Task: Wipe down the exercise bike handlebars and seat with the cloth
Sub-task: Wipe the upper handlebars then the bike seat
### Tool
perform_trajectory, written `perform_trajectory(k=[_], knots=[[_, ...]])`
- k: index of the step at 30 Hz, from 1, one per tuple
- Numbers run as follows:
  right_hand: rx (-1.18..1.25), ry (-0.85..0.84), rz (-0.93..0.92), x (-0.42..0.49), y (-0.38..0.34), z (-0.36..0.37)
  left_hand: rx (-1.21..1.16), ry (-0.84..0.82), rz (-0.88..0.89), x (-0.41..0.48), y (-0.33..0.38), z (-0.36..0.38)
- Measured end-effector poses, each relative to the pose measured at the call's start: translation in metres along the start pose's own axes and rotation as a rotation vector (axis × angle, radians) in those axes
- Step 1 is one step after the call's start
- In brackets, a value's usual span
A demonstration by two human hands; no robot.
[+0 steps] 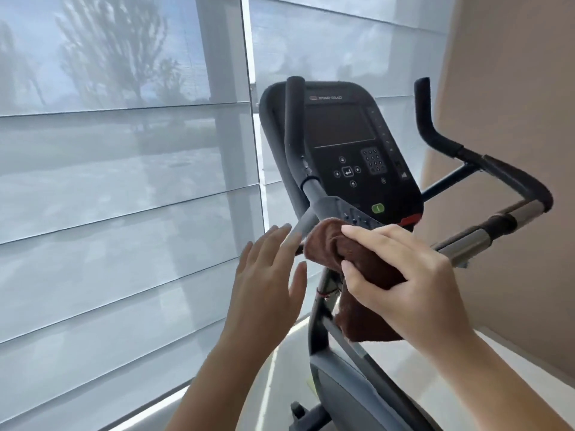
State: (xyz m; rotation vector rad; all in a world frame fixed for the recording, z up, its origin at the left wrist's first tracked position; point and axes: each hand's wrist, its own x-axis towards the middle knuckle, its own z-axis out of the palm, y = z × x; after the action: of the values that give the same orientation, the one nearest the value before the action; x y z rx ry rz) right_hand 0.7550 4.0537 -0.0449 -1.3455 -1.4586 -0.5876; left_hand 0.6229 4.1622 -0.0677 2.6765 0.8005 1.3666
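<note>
The exercise bike's black console (345, 144) faces me at centre. Its left handlebar (294, 129) rises in front of the console, and the right handlebar (485, 163) curves round at the right with a chrome section. My right hand (401, 275) grips a brown cloth (351, 253) and presses it against the lower left handlebar just below the console; part of the cloth hangs down. My left hand (267, 275) is beside it to the left, fingers spread, holding nothing, close to the grey bar. The seat is out of view.
Translucent window blinds (124, 197) fill the left half, close behind the bike. A beige wall (513, 88) stands at the right. The bike's frame and grey housing (336, 390) run down below my hands.
</note>
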Motion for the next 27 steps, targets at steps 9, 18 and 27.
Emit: perform_trajectory(k=[9,18,27], knots=[[-0.078,0.117,0.037,0.116,0.018,0.045,-0.011,0.01,0.218,0.117,-0.087,0.026],[-0.074,0.263,0.164,0.222,0.092,0.11,-0.003,0.035,0.272,0.205,-0.134,0.06],[0.017,-0.102,0.2,0.227,0.129,0.155,-0.42,0.055,0.193,0.255,-0.151,0.066]])
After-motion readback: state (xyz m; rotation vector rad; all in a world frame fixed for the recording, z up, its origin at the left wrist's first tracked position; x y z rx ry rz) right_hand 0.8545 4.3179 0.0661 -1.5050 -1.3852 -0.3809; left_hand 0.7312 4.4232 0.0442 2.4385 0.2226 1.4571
